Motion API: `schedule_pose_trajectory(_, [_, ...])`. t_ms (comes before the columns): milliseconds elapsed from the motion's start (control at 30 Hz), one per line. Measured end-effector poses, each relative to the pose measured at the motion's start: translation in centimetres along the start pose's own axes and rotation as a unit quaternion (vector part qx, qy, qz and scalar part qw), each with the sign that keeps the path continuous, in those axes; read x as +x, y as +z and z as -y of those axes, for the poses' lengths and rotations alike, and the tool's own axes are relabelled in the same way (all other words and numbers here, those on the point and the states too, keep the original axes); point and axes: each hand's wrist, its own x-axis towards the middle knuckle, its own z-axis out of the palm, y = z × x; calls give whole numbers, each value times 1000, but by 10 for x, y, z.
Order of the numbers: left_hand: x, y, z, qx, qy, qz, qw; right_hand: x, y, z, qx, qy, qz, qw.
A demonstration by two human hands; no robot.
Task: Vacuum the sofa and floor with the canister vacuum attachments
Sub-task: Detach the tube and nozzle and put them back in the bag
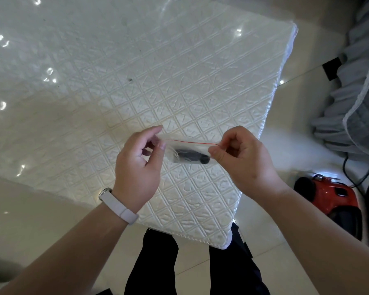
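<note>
I hold a small clear zip bag (188, 153) with a red seal line in front of me, above a white quilted mattress-like cushion (136, 71). Inside the bag lies a small black cylindrical attachment (191, 156). My left hand (136, 167) pinches the bag's left top corner and my right hand (241, 158) pinches its right top corner. The red canister vacuum (330, 195) stands on the floor at the right, its black cord (349, 173) running up behind it.
A heap of grey cloth (354, 99) lies on the floor at the upper right. Glossy cream floor tiles (296, 86) surround the cushion. My dark-trousered legs (158, 271) stand against the cushion's near corner. A white band sits on my left wrist.
</note>
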Motion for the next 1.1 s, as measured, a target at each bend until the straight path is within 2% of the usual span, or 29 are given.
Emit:
schedule_pose_trajectory(200, [13, 11, 3, -50, -92, -4, 995, 8, -5, -13, -17, 29, 15, 999])
schedule_pose_trajectory(433, [40, 27, -3, -103, -108, 26, 989, 35, -6, -13, -28, 41, -27, 998])
schedule_pose_trajectory(600, [66, 39, 2, -95, -145, 13, 985, 62, -5, -13, 55, 75, -23, 995])
schedule_pose_trajectory(800, [97, 59, 15, -71, -172, 45, 981, 94, -6, -26, 137, 103, -28, 985])
schedule_pose_trajectory(1000, [127, 89, 36, 15, -196, 103, 975, 129, 1, -43, 64, 132, -54, 988])
schedule_pose_trajectory(1100, [145, 105, 46, 62, -195, 124, 971, 142, 1, -52, -6, 141, -38, 989])
